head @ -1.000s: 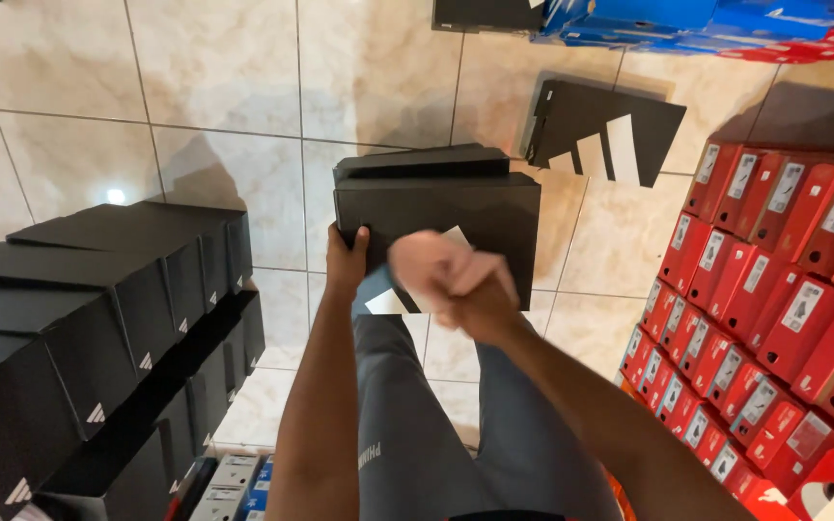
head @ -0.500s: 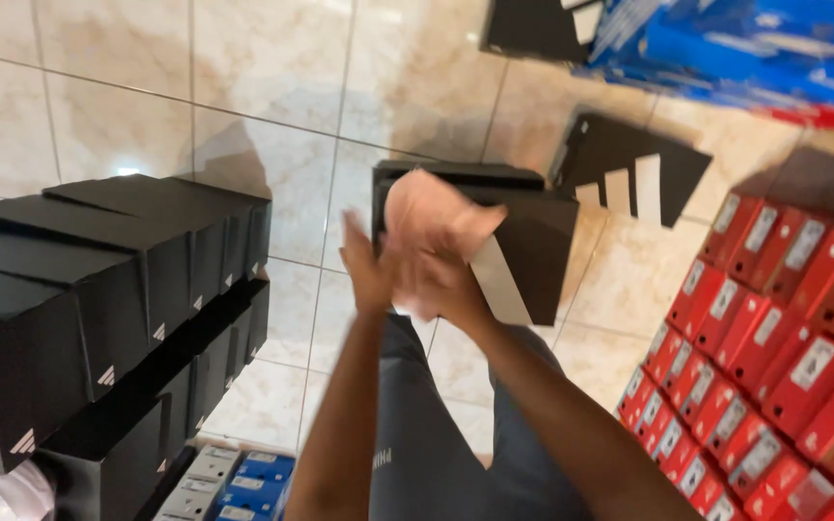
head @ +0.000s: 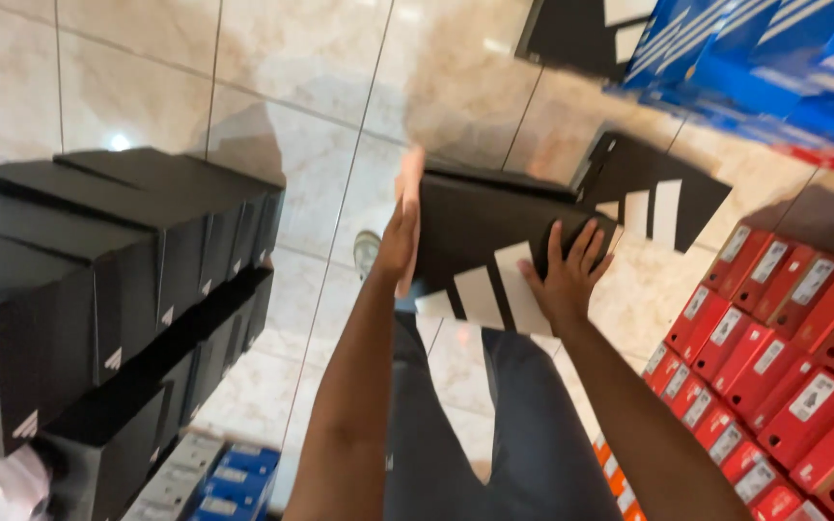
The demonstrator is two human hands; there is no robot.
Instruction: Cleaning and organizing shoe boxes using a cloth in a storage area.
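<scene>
Head view: since half a second ago the right hand (head: pixel 564 280) has dropped from the top of the black shoebox (head: pixel 494 236) to its near edge, and the box now shows its white-striped lid. The left hand (head: pixel 401 232) presses flat against the box's left side; the right grips with spread fingers. Held in the air above the tiled floor (head: pixel 243 68), between stacked black boxes (head: pixel 118 251) and red boxes (head: pixel 784 347), it seems mid-carry; next calls for a steady two-handed set-down.
</scene>
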